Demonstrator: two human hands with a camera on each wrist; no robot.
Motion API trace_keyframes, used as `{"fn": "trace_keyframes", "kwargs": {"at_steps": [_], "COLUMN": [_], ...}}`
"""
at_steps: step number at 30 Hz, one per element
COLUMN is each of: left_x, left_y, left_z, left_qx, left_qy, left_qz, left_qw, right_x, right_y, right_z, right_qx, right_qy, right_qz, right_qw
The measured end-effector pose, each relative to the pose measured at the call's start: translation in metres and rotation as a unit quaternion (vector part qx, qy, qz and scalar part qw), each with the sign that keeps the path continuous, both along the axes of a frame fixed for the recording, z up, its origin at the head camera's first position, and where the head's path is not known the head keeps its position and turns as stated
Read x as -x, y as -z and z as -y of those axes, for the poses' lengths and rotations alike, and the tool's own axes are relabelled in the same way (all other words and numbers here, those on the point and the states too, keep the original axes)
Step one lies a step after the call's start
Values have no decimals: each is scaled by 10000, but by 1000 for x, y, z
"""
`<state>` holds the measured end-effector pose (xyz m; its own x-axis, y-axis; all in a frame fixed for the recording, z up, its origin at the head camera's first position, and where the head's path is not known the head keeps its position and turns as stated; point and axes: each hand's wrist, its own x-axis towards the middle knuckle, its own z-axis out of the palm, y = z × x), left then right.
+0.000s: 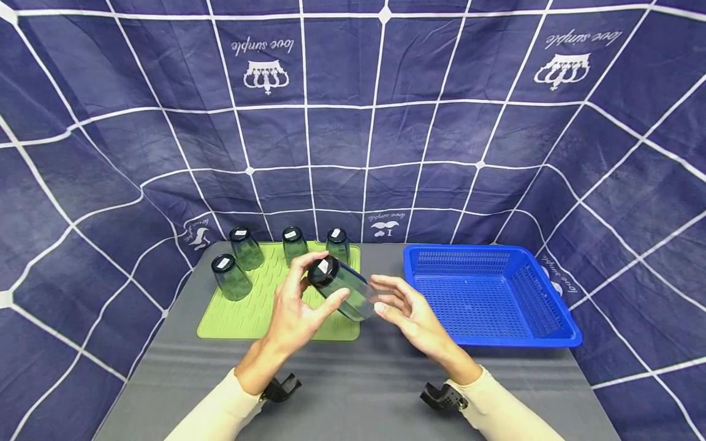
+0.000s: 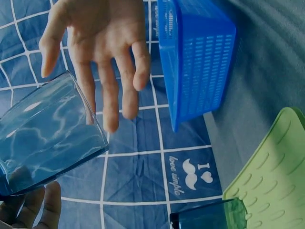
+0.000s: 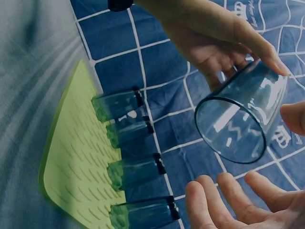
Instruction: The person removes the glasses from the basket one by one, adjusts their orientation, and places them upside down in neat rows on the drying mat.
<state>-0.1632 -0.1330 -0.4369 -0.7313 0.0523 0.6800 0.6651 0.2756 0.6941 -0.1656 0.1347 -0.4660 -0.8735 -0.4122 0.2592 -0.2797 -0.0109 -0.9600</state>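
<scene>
My left hand (image 1: 298, 309) grips a dark-tinted clear drinking glass (image 1: 353, 298) near its base, which carries a small white sticker. The glass is tilted in the air, its open rim (image 3: 230, 130) pointing toward my right hand (image 1: 410, 315). That hand is spread with the fingers apart beside the rim, and its thumb (image 3: 294, 117) lies close to the glass wall in the right wrist view. Behind, several matching glasses stand upside down on a green ribbed mat (image 1: 265, 318), among them one glass (image 1: 231, 278) at the left edge and one (image 1: 337, 244) at the back right.
A blue perforated plastic basket (image 1: 551, 342) stands on the grey table (image 1: 353, 380) to the right of the mat. Dark blue cloth (image 1: 342, 141) with white grid lines hangs behind and at both sides.
</scene>
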Motion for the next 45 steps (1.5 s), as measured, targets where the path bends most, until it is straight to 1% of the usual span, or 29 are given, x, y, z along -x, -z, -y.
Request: {"fn": "trace_keyframes", "kwargs": {"at_steps": [4, 9, 14, 19, 24, 32, 41, 45], "left_x": [4, 8, 11, 16, 21, 27, 36, 39], "left_y": [1, 1, 1, 4, 6, 11, 17, 21], "left_z": [6, 12, 19, 29, 38, 47, 56, 60], "left_qx": [92, 250, 304, 302, 424, 728, 792, 817], "left_qy": [-167, -437, -593, -740, -974, -1386, -1446, -1537], "left_qz": [-117, -131, -148, -166, -57, 180, 309, 392], "left_qw": [9997, 9986, 9977, 9967, 9943, 9875, 9858, 9840], "right_x": [2, 3, 3, 3, 4, 7, 11, 13], "right_y": [1, 1, 1, 0, 0, 1, 3, 5], "right_z": [-4, -9, -14, -21, -30, -45, -61, -68], "right_qx": [-42, -84, -173, -240, -287, -356, -451, -485], "right_qy": [32, 145, 314, 391, 497, 719, 947, 1011], "right_qz": [-93, -222, -278, -264, -273, -309, -327, -304], "right_qw": [9999, 9996, 9990, 9986, 9980, 9963, 9939, 9932]}}
